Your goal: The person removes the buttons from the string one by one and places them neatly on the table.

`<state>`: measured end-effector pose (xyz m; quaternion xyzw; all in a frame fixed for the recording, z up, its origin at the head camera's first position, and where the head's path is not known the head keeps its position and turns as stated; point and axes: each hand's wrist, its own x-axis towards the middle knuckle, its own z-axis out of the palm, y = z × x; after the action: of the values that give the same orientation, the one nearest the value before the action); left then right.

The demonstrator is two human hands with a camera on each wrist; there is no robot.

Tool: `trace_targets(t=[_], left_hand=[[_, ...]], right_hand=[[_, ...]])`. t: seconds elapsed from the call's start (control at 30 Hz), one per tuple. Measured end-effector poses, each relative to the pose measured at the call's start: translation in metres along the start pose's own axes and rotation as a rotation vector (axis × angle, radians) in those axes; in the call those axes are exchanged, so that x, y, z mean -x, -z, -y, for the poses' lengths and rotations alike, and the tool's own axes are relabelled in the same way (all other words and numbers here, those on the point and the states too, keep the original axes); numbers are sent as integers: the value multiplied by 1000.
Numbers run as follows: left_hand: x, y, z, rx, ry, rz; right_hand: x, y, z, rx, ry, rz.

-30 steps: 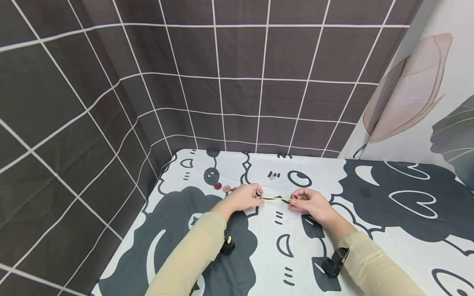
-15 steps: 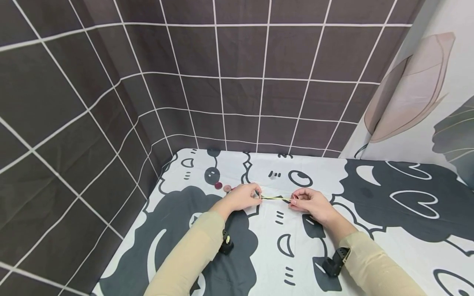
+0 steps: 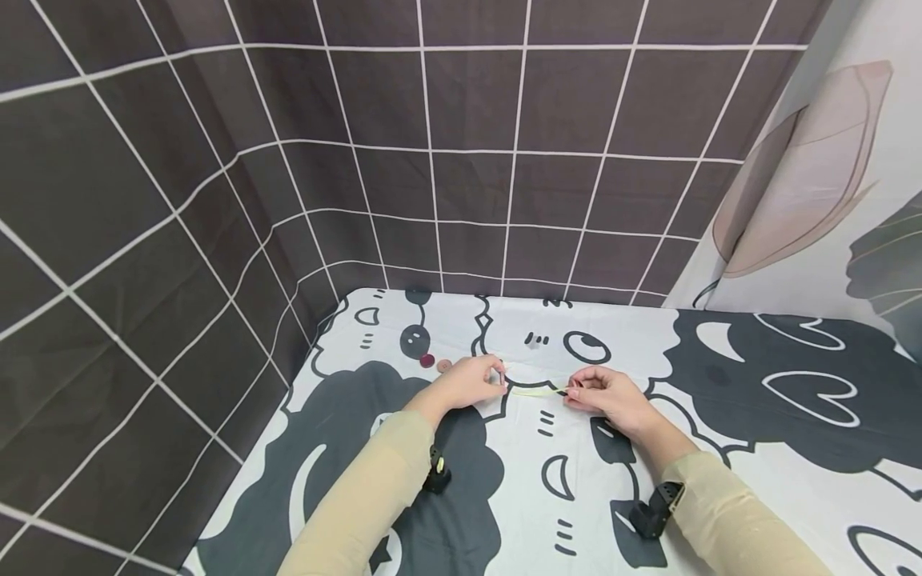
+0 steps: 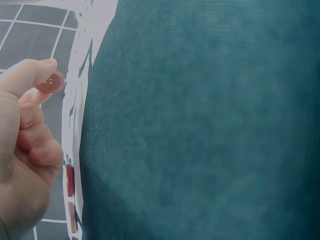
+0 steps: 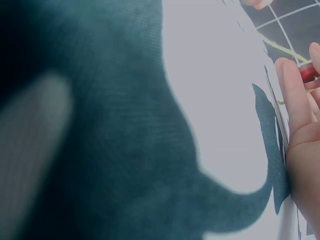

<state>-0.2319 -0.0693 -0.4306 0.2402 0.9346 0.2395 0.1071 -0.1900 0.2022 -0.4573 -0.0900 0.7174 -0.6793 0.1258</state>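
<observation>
My left hand pinches a brownish-pink button between thumb and finger; its holes show in the left wrist view. My right hand grips a red button, partly hidden by the fingers, together with a thin yellow-green string. In the head view the string runs from the right fingertips toward the left ones and sags a little. Whether its left end touches the left fingers, I cannot tell. On the cloth beyond the left hand lie a dark red button and a pinkish button.
A white bedspread with dark cartoon shapes covers the surface. Dark curtains with white grid lines stand behind and to the left. A pale leaf-patterned curtain hangs at the right.
The string was straight and taut between both hands; now it has slackened into a slight downward curve. The left hand has shifted slightly left relative to the right hand, which keeps its place.
</observation>
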Motion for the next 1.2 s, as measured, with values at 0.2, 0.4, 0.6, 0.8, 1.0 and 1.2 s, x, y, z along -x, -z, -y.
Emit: trace_targets(t=[0.2, 0.4, 0.6, 0.8, 1.0, 1.2], left_hand=[[0, 1, 0, 9, 16, -2], [1, 2, 3, 12, 28, -1], [2, 3, 6, -19, 15, -10], [2, 2, 11, -65, -1, -29], [3, 2, 14, -67, -4, -40], [5, 4, 14, -66, -2, -38]], right_hand=[[0, 1, -1, 7, 2, -11], [-1, -1, -2, -10, -4, -8], [0, -1, -2, 5, -10, -31], [-1, -1, -3, 11, -10, -27], [-2, 0, -4, -1, -10, -14], [-2, 0, -4, -20, -7, -15]])
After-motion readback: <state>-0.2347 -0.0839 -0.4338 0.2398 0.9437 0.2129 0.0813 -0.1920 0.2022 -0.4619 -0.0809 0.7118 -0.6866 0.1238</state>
